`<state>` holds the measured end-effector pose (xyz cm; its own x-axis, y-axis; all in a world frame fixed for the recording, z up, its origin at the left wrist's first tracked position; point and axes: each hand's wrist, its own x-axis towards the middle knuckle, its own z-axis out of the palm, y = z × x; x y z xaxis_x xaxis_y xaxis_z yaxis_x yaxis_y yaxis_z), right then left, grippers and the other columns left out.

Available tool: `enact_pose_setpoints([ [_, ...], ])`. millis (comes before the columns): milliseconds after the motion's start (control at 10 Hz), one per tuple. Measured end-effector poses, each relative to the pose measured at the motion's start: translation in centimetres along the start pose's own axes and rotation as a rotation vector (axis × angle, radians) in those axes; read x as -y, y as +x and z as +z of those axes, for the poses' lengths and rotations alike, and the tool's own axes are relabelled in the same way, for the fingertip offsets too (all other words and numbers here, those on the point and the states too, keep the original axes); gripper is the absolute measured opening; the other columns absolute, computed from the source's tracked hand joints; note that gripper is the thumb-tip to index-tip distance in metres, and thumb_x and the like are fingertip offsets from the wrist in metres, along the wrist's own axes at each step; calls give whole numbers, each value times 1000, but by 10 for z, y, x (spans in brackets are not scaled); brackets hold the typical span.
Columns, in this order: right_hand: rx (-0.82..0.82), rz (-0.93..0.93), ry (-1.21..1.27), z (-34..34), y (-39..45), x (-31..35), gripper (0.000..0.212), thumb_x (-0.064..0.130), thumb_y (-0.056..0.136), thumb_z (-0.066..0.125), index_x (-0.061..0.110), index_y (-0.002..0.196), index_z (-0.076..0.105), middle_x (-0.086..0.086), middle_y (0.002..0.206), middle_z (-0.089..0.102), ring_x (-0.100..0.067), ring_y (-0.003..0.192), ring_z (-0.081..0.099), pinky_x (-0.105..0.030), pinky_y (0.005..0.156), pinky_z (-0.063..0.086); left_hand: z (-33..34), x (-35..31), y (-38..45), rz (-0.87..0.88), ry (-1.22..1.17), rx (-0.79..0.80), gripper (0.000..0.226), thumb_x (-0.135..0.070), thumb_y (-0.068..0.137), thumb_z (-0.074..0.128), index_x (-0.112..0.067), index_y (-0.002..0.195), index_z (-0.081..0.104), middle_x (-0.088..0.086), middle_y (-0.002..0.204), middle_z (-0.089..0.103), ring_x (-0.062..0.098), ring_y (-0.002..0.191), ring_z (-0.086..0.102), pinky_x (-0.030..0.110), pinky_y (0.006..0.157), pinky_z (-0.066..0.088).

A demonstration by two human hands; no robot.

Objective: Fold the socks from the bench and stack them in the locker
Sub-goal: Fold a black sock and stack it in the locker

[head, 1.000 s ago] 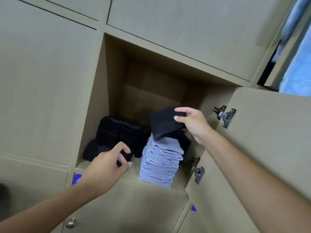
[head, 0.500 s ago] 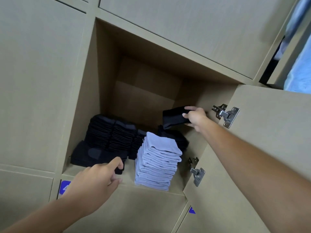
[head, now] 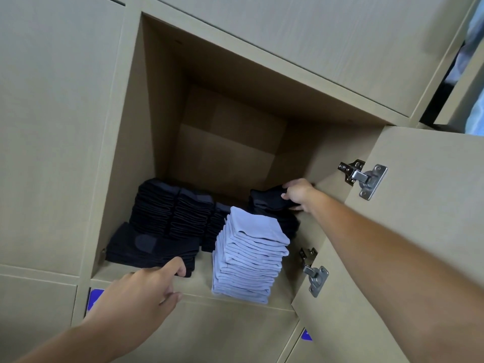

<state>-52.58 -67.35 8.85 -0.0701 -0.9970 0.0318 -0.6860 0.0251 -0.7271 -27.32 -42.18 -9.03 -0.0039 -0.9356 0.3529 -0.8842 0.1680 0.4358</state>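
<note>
right hand pinches a folded black sock directly above the rear right black stack in the locker; left hand relaxed, holding nothing.

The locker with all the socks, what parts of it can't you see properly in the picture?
Head view only:
- The black stack at the back right: mostly hidden behind the light blue sock stack.
- The black sock in the right hand: its far end is covered by the fingers.
- The blue label under the shelf: covered by the left hand.
- The left hand's fingertips: curled under, so contact with the front black stack is unclear.
</note>
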Motion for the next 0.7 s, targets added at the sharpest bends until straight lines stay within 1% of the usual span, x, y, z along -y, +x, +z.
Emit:
enact_pose_setpoints([
  [100,-27,-49,-132,2,2,-5,41,-1,96,56,0,137,56,-20,136,60,-35,118,64,-39,89,56,0,1,0,3,0,3,23,-50,101,48,-47,116,32,-20,95,63,3,77,60,17,64,43],
  [200,-4,-76,-261,3,3,-8,41,-1,95,58,0,136,56,-20,133,62,-28,97,63,-34,77,50,-1,2,-1,0,6,11,24,-51,100,48,-47,117,32,-20,95,63,4,79,61,18,69,47],
  [300,1,-73,-493,5,16,-9,29,3,95,59,-1,123,63,-18,118,65,-29,96,64,-31,71,47,-2,3,-3,-2,-5,7,23,-51,100,49,-46,117,34,-20,94,64,4,79,61,19,69,46],
  [400,-93,-116,-772,9,11,1,21,11,98,54,2,114,64,-17,115,64,-34,100,65,-30,72,50,-2,3,-5,-4,13,19,24,-52,100,48,-46,119,34,-20,95,64,4,79,60,17,67,43],
  [500,-80,-217,-729,15,6,13,46,38,105,49,5,135,56,-18,137,59,-37,122,58,-38,99,49,-4,4,-6,-10,15,36,24,-54,100,48,-46,119,35,-21,96,64,3,78,60,15,65,40],
  [600,104,-278,-622,29,2,14,70,62,103,34,16,157,35,-9,161,37,-33,147,35,-41,118,30,-6,6,-7,-19,16,52,24,-53,100,48,-45,120,37,-21,97,65,2,84,61,17,68,43],
  [700,290,-198,-588,50,3,-1,82,78,95,15,32,162,12,2,170,10,-27,157,9,-49,125,7,-6,10,-8,-23,15,51,24,-55,99,48,-46,118,35,-23,96,65,2,88,61,21,73,46],
])
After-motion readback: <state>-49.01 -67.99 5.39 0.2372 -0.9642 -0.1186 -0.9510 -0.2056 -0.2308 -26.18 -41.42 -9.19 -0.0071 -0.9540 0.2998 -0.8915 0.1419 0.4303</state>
